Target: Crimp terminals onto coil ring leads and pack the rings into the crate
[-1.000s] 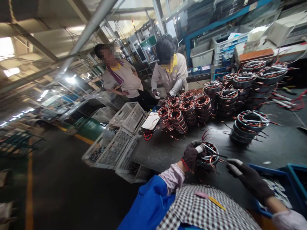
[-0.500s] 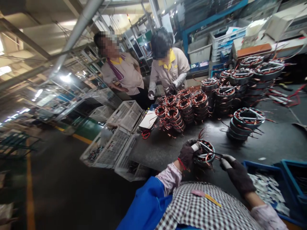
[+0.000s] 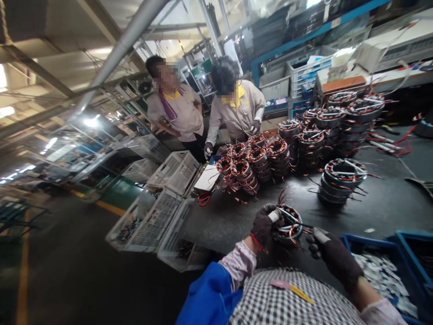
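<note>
Head cam: wound ring (image 3: 288,236) is at the bench (image 3: 226,221), btwn both gloved hands; on it or lifted, can't tell. L hand (image 3: 266,226) grips ring's left rim; R hand (image 3: 326,248), just right of ring, looks pinched on a thin dark strip (image 3: 306,225) reaching ring's right edge. Step in hand: prob. working that strip at ring; exact fit too small to see. Next move likely calls for firm L hold & gentle R guiding w/o snagging red leads (image 3: 283,197) at ring's far side.
</note>
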`<state>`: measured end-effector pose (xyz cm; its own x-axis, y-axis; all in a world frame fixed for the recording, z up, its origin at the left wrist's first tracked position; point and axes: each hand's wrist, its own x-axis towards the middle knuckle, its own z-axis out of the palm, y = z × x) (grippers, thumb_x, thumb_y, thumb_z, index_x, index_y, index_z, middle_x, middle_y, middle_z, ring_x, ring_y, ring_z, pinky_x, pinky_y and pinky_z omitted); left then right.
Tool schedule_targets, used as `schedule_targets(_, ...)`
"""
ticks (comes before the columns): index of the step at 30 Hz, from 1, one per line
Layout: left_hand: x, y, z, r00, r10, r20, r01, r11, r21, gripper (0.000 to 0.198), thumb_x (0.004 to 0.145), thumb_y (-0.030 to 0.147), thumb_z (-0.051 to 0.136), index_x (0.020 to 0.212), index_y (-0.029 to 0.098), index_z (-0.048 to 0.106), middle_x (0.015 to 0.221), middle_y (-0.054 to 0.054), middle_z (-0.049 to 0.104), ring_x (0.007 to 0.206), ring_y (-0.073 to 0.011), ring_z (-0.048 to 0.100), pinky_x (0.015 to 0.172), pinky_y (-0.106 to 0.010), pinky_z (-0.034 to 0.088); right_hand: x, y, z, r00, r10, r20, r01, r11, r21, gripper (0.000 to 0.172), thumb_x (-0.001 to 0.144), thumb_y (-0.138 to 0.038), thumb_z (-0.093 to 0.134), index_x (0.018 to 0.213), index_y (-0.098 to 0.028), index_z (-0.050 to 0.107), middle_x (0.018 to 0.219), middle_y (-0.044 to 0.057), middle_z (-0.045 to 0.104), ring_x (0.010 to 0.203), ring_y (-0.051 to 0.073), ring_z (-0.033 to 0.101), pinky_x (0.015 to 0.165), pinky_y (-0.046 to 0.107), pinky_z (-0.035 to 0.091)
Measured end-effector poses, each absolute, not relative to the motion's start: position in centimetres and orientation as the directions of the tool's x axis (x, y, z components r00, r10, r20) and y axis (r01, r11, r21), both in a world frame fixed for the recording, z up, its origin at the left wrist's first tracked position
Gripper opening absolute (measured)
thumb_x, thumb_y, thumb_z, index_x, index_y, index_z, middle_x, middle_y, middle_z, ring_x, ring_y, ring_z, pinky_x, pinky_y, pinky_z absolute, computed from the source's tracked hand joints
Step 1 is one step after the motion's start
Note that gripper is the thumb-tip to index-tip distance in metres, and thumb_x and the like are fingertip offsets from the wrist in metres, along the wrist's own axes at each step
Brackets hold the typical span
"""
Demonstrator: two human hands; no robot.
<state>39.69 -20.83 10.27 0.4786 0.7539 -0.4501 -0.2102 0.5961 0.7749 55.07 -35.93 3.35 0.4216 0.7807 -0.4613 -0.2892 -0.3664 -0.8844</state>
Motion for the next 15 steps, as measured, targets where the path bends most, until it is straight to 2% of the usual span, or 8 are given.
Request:
schedule_targets(1,39.6,-20.8,10.2,0.483,0.751,-0.45,-0.208,0.598,0.774,0.054,0.038,0.051,0.112,0.075,0.026,0.082,0.082,-0.006,0.077,0.067,-0.0163,0.071,0.061,-0.026,0.06,55.2,-36.0,3.2,0.456,0.779,-0.431,-0.233,-0.363,-0.902,0.038,0.087,-0.07,0.057,0.09,-0.036,0.072,0.083,0.008,0.077,0.071,0.035,0.075,0.062,0.053,0.066)
schedule_targets(3,39.6,-20.7,10.1,0.51,0.742,-0.435,-0.196,0.593,0.781,0.053,0.043,0.053,0.111,0.078,0.025,0.083,0.081,-0.007,0.076,0.066,-0.0153,0.07,0.06,-0.025,0.059,55.5,-36.3,2.7,0.545,0.787,-0.29,-0.003,-0.344,-0.939,0.034,0.082,-0.064,0.061,0.099,-0.038,0.074,0.097,0.008,0.081,0.09,0.04,0.079,0.086,0.062,0.068)
schedule_targets(5,39.6,-20.7,10.0,0.523,0.738,-0.426,-0.184,0.586,0.789,0.053,0.046,0.056,0.11,0.079,0.025,0.083,0.079,-0.006,0.076,0.063,-0.0146,0.068,0.059,-0.025,0.059,55.8,-36.5,1.9,0.586,0.803,-0.108,0.239,-0.298,-0.924,0.033,0.078,-0.058,0.063,0.103,-0.04,0.074,0.11,0.009,0.082,0.109,0.044,0.078,0.107,0.066,0.062)
schedule_targets(6,39.6,-20.8,10.1,0.519,0.739,-0.43,-0.181,0.586,0.789,0.054,0.045,0.057,0.11,0.079,0.025,0.083,0.078,-0.006,0.076,0.062,-0.0147,0.068,0.059,-0.026,0.059,56.1,-36.7,1.5,0.587,0.809,-0.038,0.319,-0.274,-0.907,0.032,0.077,-0.055,0.063,0.103,-0.041,0.075,0.114,0.01,0.081,0.114,0.045,0.077,0.111,0.065,0.06)
schedule_targets(8,39.7,-20.9,10.2,0.493,0.748,-0.444,-0.182,0.588,0.788,0.056,0.04,0.058,0.111,0.077,0.026,0.083,0.079,-0.007,0.077,0.063,-0.0163,0.068,0.059,-0.028,0.059,56.4,-36.9,0.9,0.579,0.815,0.035,0.397,-0.243,-0.885,0.027,0.078,-0.052,0.063,0.1,-0.042,0.074,0.114,0.01,0.08,0.114,0.045,0.076,0.111,0.064,0.06)
schedule_targets(11,39.8,-21.1,10.7,0.477,0.77,-0.424,-0.179,0.557,0.811,0.049,0.042,0.058,0.109,0.075,0.032,0.084,0.08,-0.007,0.078,0.064,-0.0209,0.069,0.061,-0.036,0.06,56.8,-36.9,0.6,0.561,0.825,0.07,0.424,-0.214,-0.88,0.019,0.079,-0.05,0.063,0.094,-0.044,0.073,0.107,0.009,0.08,0.108,0.044,0.078,0.107,0.065,0.062)
schedule_targets(13,39.8,-21.1,10.8,0.48,0.783,-0.396,-0.178,0.529,0.83,0.043,0.046,0.058,0.108,0.073,0.035,0.084,0.079,-0.006,0.078,0.064,-0.0224,0.069,0.063,-0.039,0.06,56.7,-36.8,0.8,0.565,0.822,0.073,0.401,-0.197,-0.895,0.017,0.078,-0.052,0.063,0.09,-0.044,0.073,0.104,0.008,0.08,0.106,0.044,0.078,0.106,0.065,0.062)
schedule_targets(15,39.8,-21.1,10.8,0.484,0.786,-0.384,-0.183,0.521,0.834,0.041,0.046,0.057,0.108,0.071,0.035,0.083,0.078,-0.005,0.078,0.064,-0.0215,0.069,0.065,-0.038,0.059,56.4,-36.7,1.2,0.596,0.803,0.012,0.326,-0.229,-0.917,0.02,0.078,-0.056,0.063,0.09,-0.043,0.072,0.101,0.007,0.08,0.103,0.043,0.079,0.104,0.064,0.063)
